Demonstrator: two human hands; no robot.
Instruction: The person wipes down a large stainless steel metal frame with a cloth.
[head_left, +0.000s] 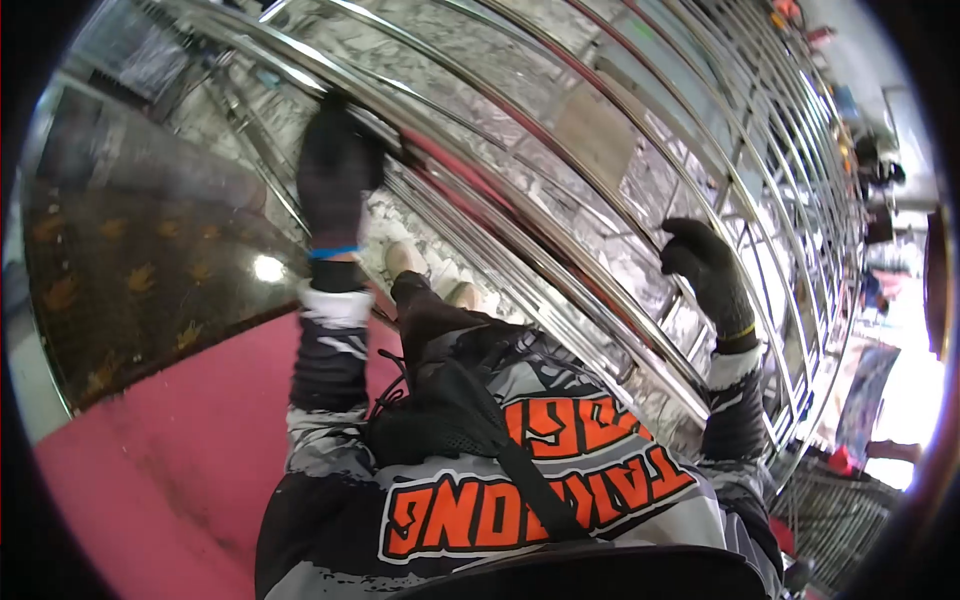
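Observation:
My left hand [340, 170], in a dark glove with a blue cuff edge, reaches out over shiny metal tubes [285, 68] at the upper left. Motion blurs its fingers, so I cannot tell whether they grip a tube. Farther right, my right hand [705, 268] wears a dark glove with a yellow cuff edge. Its fingers are bent loosely and apart, with nothing seen in them, beside the long bars of a metal frame [600, 185]. Several tubes run diagonally in front of my body, between the two hands.
A pink surface [190, 450] lies at my left, beside a dark glossy panel with leaf patterns [140, 280]. More metal racks [835, 515] stand at the right. Below the bars, my shoes [405, 260] are on a marble-patterned floor [400, 220]. A brown board [597, 125] shows beyond the tubes.

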